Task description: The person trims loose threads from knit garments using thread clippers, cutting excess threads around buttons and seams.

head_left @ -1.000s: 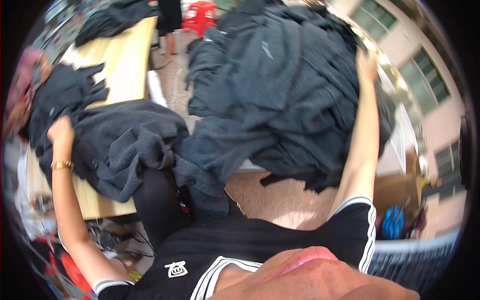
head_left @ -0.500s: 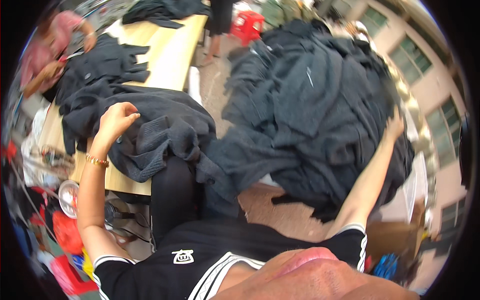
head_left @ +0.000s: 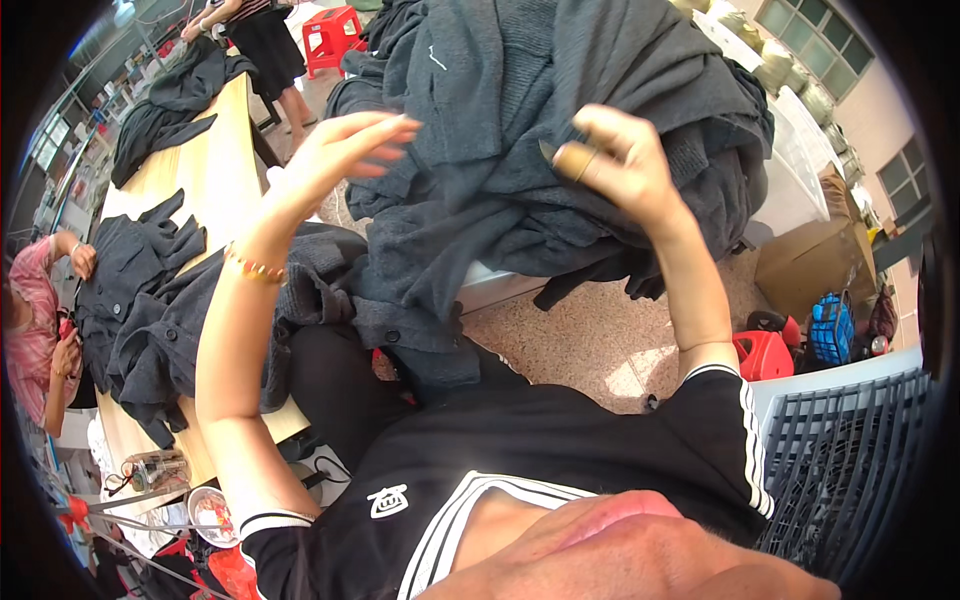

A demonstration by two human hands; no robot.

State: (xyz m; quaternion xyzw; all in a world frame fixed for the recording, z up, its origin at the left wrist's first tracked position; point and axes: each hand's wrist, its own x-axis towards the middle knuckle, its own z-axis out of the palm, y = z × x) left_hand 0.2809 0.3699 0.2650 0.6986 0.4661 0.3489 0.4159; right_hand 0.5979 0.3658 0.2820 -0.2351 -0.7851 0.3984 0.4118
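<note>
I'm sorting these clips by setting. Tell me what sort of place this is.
Probably a garment workshop: a big heap of dark grey garments, more spread on a long wooden table, and a co-worker handling one at that table.

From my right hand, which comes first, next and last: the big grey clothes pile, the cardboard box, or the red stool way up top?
From the right hand, in the head view:
1. Grey clothes pile, directly behind the hand.
2. Cardboard box, lower right on the floor.
3. Red stool, far upper left.
</note>
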